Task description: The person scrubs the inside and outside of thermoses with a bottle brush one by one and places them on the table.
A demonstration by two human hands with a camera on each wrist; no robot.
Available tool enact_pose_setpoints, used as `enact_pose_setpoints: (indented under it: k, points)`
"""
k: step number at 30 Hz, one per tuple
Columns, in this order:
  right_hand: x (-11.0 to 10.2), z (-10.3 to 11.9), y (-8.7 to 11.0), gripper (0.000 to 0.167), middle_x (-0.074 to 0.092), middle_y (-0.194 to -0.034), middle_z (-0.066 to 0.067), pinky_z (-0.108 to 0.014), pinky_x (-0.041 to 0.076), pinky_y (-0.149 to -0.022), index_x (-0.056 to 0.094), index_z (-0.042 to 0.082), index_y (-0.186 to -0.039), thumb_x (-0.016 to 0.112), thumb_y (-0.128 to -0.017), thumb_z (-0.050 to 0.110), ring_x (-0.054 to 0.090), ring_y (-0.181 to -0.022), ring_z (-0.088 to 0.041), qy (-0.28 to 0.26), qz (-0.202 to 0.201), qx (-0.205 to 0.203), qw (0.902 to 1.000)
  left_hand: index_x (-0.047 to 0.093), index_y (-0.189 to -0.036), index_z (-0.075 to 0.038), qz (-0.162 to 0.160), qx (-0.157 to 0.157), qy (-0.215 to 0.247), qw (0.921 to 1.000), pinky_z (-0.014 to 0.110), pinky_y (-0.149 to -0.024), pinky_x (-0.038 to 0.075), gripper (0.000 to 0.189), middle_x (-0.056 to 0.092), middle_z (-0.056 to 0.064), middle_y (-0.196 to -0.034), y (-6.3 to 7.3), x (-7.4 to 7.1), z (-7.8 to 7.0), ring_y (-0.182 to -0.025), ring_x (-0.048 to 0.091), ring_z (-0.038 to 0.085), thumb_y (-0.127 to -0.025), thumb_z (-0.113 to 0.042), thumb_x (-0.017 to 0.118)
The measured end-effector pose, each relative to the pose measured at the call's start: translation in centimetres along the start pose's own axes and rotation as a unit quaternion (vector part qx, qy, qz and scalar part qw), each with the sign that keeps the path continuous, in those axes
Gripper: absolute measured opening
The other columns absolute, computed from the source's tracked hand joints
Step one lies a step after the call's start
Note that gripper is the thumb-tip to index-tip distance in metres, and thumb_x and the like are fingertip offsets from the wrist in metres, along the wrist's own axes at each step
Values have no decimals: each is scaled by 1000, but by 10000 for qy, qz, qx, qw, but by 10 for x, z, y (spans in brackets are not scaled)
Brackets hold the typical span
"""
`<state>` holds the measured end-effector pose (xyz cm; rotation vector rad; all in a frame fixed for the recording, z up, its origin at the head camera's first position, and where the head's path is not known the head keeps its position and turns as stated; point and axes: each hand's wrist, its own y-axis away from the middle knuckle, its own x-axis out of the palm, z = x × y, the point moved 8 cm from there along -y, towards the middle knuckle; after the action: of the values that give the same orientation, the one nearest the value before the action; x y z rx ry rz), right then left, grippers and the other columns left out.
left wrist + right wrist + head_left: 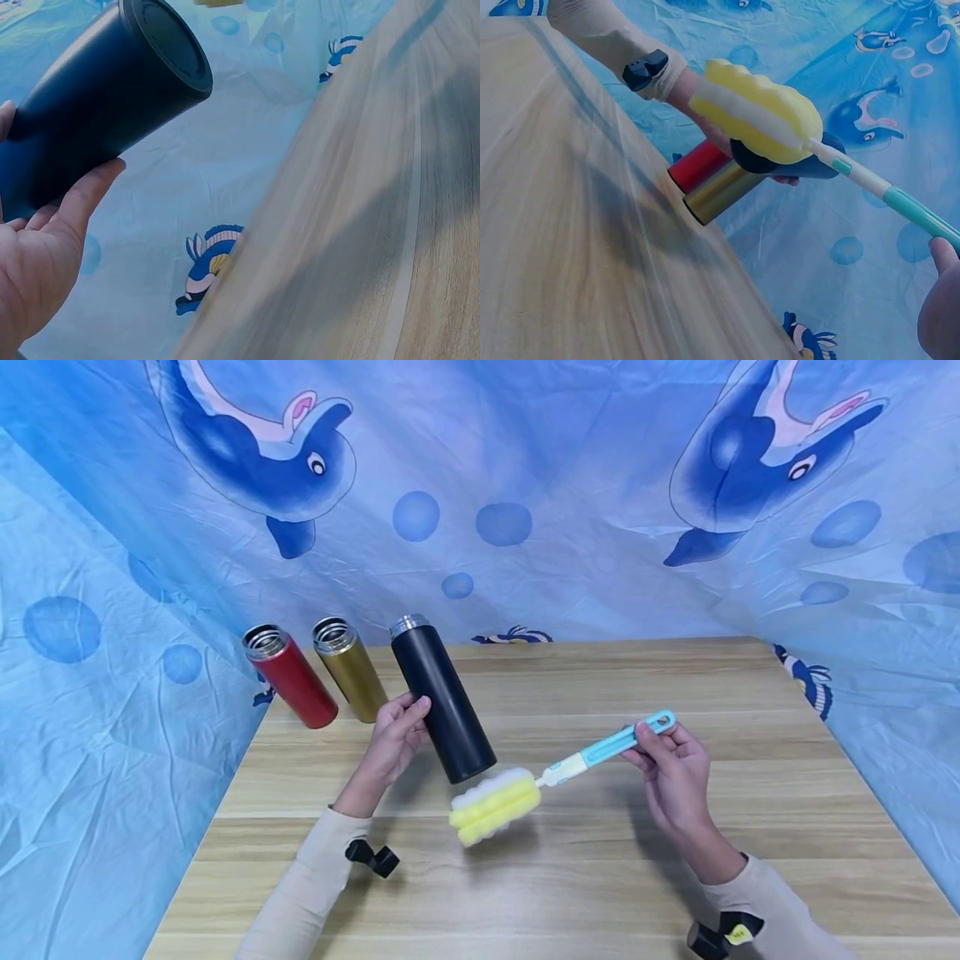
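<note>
My left hand [400, 735] grips a black flask [444, 702] around its lower half. The flask leans with its bare metal mouth away to the upper left; its round base [176, 43] faces the left wrist camera. In my right hand [675, 772] is a bottle brush [600, 752], pinched near the looped end of its blue and white handle. The yellow and white sponge head [497, 806] points left, just below the flask's base in the head view. In the right wrist view the sponge head [757, 112] overlaps the black flask and partly hides it.
A red flask [292, 681] and a gold flask [352, 672], both lidless, stand side by side at the table's back left. The wood-grain table [600, 893] is bordered by a blue dolphin-print curtain [570, 468]. Black wrist cameras [372, 858] sit on both sleeves.
</note>
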<state>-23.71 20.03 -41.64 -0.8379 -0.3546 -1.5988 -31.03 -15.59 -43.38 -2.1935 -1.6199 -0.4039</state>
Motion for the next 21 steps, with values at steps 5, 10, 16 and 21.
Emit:
enact_pose_setpoints:
  k: [5,10,16,21]
  points:
    - [-4,-2,1,9,75,-85,-18,-28,61,-68,62,-9,-95,56,-97,-15,76,-74,-21,-67,-47,-11,10000,60,-118,-4,18,-11,69,10000,28,-74,61,18,76,5,-100,1,3,0,-83,74,15,-103,-14,56]
    - [-12,-7,-1,8,75,-83,-17,-28,61,-68,62,-7,-92,59,-95,-14,76,-73,-20,85,-374,-4,9993,60,-117,-5,68,-41,157,9998,27,-74,61,18,76,4,-100,2,6,1,-84,74,14,-103,-15,57]
    - [-17,-10,-1,8,76,-82,-14,-27,61,-67,62,-5,-91,62,-94,-12,75,-71,-18,414,-565,35,9975,60,-118,-4,85,-48,158,9998,27,-76,61,18,76,5,-102,3,7,2,-85,74,14,-103,-13,57]
    - [-17,-7,-2,9,75,-81,-15,-27,60,-66,62,-6,-91,60,-96,-13,76,-71,-19,188,-544,86,9983,61,-118,-4,104,-73,89,9999,27,-76,61,18,76,5,-101,2,6,3,-85,74,14,-104,-14,55]
